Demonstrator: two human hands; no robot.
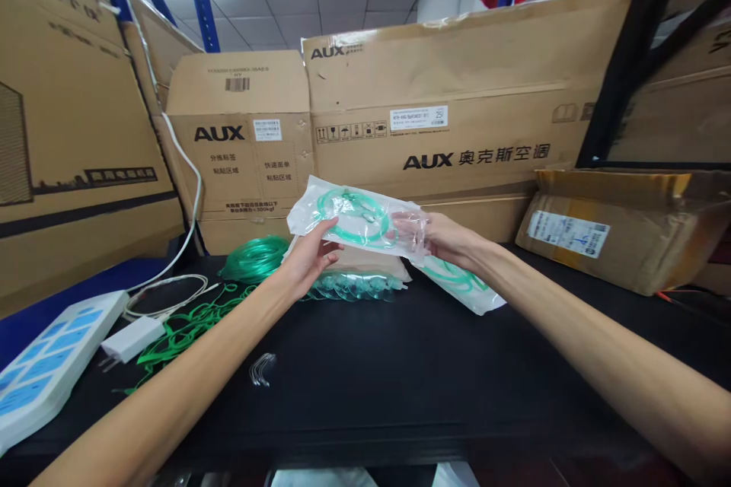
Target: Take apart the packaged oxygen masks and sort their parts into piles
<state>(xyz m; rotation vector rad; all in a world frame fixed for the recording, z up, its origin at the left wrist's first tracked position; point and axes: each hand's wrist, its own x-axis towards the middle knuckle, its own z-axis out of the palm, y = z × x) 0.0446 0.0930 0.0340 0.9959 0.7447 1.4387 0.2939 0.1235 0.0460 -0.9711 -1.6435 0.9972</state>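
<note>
Both hands hold a clear plastic bag (pixel 354 217) with coiled green tubing inside, raised above the black table (pixel 400 373). My left hand (pixel 305 259) grips the bag's lower left edge. My right hand (pixel 442 240) pinches its right end, fingers partly inside the plastic. Under the bag lies a stack of similar packed bags (pixel 357 281), and another packed bag (pixel 462 285) rests on the table below my right wrist.
Loose green tubing (pixel 254 259) and green elastic straps (pixel 183 327) lie at the left, beside a white adapter (pixel 132 338), a white cable coil (pixel 165 297) and a white-blue panel (pixel 46 365). Small metal clips (pixel 261 369) sit mid-table. AUX cartons (pixel 457 129) wall the back; a wrapped parcel (pixel 617 232) at right.
</note>
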